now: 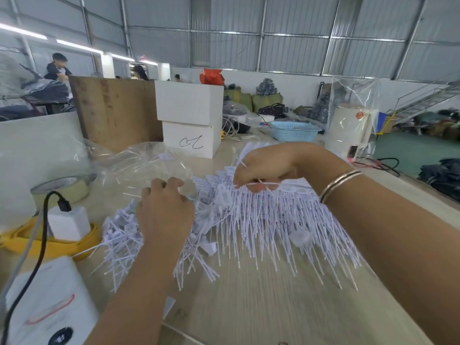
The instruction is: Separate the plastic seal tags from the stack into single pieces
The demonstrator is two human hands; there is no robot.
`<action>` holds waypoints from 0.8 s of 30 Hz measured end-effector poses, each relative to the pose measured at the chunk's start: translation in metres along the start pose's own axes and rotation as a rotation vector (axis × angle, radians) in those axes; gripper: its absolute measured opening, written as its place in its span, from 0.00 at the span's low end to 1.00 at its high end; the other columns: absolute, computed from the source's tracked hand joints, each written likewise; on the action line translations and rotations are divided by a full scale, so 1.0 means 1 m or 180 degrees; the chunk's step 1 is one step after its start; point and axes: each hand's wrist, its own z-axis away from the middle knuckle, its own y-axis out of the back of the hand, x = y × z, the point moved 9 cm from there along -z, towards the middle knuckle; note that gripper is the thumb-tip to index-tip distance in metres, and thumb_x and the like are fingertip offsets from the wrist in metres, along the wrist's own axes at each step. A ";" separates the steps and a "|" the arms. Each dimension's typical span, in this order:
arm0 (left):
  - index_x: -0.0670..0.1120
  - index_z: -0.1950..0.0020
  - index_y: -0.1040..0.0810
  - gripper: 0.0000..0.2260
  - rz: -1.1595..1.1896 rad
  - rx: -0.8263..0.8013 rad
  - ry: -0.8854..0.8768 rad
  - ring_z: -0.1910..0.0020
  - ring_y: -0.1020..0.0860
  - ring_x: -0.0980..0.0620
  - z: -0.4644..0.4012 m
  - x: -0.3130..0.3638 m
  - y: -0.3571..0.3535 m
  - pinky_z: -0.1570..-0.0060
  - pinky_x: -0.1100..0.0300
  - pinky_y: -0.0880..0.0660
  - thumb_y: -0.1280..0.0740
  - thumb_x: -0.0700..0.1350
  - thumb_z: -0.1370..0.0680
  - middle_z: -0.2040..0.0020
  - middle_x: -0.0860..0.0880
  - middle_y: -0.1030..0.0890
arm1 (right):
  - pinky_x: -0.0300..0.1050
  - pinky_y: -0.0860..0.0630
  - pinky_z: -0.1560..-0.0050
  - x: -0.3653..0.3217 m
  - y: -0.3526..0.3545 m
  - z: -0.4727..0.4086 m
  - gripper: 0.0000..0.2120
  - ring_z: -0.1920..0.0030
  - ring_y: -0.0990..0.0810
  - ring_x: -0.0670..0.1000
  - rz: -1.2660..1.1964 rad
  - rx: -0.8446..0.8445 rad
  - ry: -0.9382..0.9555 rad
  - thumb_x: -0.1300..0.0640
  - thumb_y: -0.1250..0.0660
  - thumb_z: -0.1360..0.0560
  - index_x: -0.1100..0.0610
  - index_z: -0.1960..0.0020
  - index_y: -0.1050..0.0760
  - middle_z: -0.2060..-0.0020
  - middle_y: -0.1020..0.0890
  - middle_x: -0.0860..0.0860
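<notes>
R hand (pixel 263 170) fingers pinching seal tags (pixel 261 215); L hand (pixel 164 210) fingers curled on tag pile.

Hidden fingertips, blurred tags

I cannot see my left hand (pixel 165 210) fingertips, curled under its back; beyond my right hand (pixel 263 168) fingers, the white plastic seal tags (pixel 261 215) blur together.

white seal tags (pixel 261 220), heaped on table (pixel 249 307)
</notes>
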 end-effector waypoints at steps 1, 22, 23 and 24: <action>0.47 0.34 0.26 0.19 -0.0088 -0.0187 0.0083 0.41 0.30 0.41 0.000 -0.003 -0.007 0.52 0.49 0.29 0.41 0.37 0.25 0.40 0.42 0.26 | 0.40 0.40 0.72 0.002 0.005 -0.003 0.14 0.73 0.37 0.48 -0.0151 -0.0007 -0.0036 0.57 0.37 0.22 0.68 0.46 0.24 0.73 0.30 0.50; 0.45 0.42 0.23 0.11 0.0439 0.0314 -0.0329 0.44 0.29 0.43 0.004 0.019 -0.002 0.47 0.49 0.34 0.38 0.43 0.23 0.44 0.45 0.22 | 0.45 0.27 0.60 -0.003 -0.053 -0.104 0.17 0.68 0.25 0.53 -0.2893 0.1121 -0.0356 0.50 0.34 0.24 0.65 0.48 0.25 0.55 0.22 0.58; 0.46 0.41 0.23 0.12 0.0357 0.0252 -0.0421 0.43 0.29 0.43 0.005 0.022 -0.005 0.47 0.49 0.34 0.37 0.44 0.24 0.44 0.46 0.22 | 0.42 0.27 0.63 0.002 -0.044 -0.096 0.19 0.73 0.25 0.50 -0.2857 0.1248 -0.0347 0.49 0.35 0.23 0.64 0.43 0.27 0.50 0.21 0.57; 0.47 0.41 0.23 0.12 0.0303 0.0200 -0.0498 0.43 0.28 0.44 0.006 0.026 -0.006 0.46 0.50 0.34 0.36 0.44 0.24 0.44 0.47 0.22 | 0.39 0.27 0.68 0.009 -0.033 -0.084 0.18 0.77 0.26 0.48 -0.2750 0.1411 -0.0305 0.49 0.36 0.23 0.62 0.40 0.28 0.48 0.22 0.55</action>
